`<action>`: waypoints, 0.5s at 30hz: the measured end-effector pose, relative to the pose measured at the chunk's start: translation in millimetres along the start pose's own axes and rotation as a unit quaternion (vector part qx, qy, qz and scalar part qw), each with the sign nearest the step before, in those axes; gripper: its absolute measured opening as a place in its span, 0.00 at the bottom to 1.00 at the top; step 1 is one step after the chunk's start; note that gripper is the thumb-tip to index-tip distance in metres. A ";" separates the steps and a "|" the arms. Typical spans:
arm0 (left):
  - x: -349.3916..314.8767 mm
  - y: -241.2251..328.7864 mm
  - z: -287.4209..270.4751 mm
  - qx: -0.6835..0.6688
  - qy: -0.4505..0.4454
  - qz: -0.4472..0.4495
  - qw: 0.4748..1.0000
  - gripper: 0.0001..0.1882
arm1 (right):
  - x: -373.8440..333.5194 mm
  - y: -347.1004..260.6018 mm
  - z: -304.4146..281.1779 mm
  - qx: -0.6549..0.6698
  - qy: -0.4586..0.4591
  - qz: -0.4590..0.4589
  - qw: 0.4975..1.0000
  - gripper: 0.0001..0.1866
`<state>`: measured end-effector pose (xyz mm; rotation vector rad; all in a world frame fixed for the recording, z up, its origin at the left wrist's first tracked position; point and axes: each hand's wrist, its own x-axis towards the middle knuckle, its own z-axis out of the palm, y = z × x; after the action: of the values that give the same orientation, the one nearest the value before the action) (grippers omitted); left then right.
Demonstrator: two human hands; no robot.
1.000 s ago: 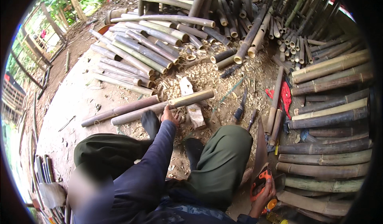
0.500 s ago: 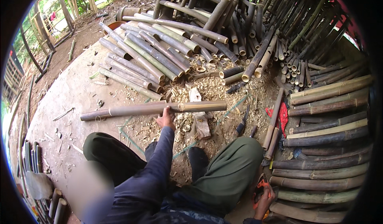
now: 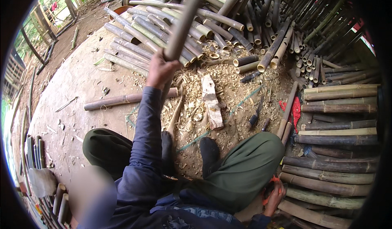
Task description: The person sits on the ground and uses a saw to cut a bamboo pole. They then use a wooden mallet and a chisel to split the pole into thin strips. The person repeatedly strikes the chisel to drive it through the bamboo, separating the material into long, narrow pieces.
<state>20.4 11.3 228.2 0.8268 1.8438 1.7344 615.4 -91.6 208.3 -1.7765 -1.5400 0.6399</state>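
Note:
My left hand point(image 3: 160, 69) is closed round a bamboo pole point(image 3: 181, 29), which stands steeply tilted, its upper end leaving the top of the view. Beneath that arm, another bamboo piece point(image 3: 130, 99) lies on the ground. A pale, rough-hewn wood block point(image 3: 211, 102) sits among shavings in front of my feet. At the lower right, beside my knee, my right hand point(image 3: 276, 198) grips an orange-handled tool point(image 3: 268, 188); its working end is hidden.
A pile of cut bamboo lengths point(image 3: 163, 33) lies ahead. Split and whole bamboo pieces point(image 3: 330, 163) are stacked along the right. A knife-like tool point(image 3: 256, 117) and a red cloth point(image 3: 295, 110) lie right of the block. More bamboo point(image 3: 61, 204) is at the lower left.
My left hand has lifted the bamboo pole from nearly level over the wood block to a steep tilt, moving farther from me and slightly left. My right hand still holds the orange-handled tool.

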 end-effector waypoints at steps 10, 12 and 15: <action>-34.9 -250.4 48.9 0.523 -0.166 0.029 0.836 0.29 | -2.9 48.9 10.5 0.093 -0.047 0.052 0.993 0.16; -47.1 -248.1 64.7 0.525 -0.157 0.022 0.836 0.35 | -15.0 44.5 15.2 0.159 -0.035 0.125 0.979 0.17; -54.6 -211.3 106.5 0.531 -0.156 0.042 0.832 0.42 | -19.8 31.8 16.7 0.186 0.000 0.137 0.973 0.20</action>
<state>111.2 44.6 5.4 1.4748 2.4782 0.3878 619.9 -109.9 171.9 -1.7037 -1.0913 0.9916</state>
